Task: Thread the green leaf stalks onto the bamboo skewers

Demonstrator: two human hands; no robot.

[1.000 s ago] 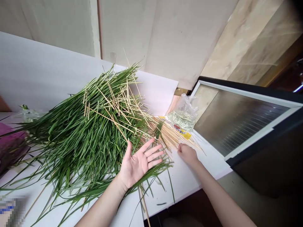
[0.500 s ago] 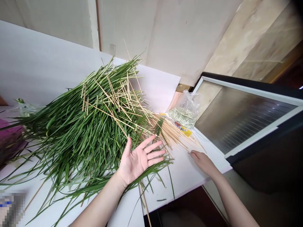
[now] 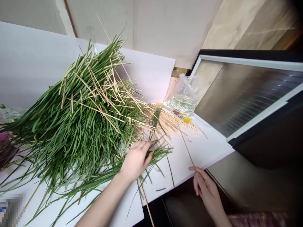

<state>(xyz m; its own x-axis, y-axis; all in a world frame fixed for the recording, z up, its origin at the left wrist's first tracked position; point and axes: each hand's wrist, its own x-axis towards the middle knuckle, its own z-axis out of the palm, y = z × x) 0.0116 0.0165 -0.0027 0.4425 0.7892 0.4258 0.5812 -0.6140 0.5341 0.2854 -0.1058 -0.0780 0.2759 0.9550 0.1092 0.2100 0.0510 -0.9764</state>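
Observation:
A large heap of garlic chives (image 3: pixel 90 126) with long flat green leaves lies on the white table. My left hand (image 3: pixel 136 159), palm down at the heap's front right, has its fingers curled over the leaf ends, which show between fingertips and thumb. My right hand (image 3: pixel 205 187) is off the table's front edge, pinching one end of a thin bamboo skewer (image 3: pixel 186 146). That skewer slants up and away over the table. Several loose skewers (image 3: pixel 101 91) lie across the chives, and a spread pile of skewers (image 3: pixel 165 119) lies to their right.
Behind the skewer pile stands a clear plastic bag (image 3: pixel 183 99) of pale green pieces, beside a yellow and blue wrapper (image 3: pixel 183 118). A framed ribbed-glass panel (image 3: pixel 243 97) rises on the right. A white board (image 3: pixel 151 75) stands behind the heap. Something purple (image 3: pixel 6 145) is at far left.
My left hand has turned from open palm up to palm down, its fingers closing on the leaf ends. My right hand has drawn back toward me with a skewer. The view has shifted.

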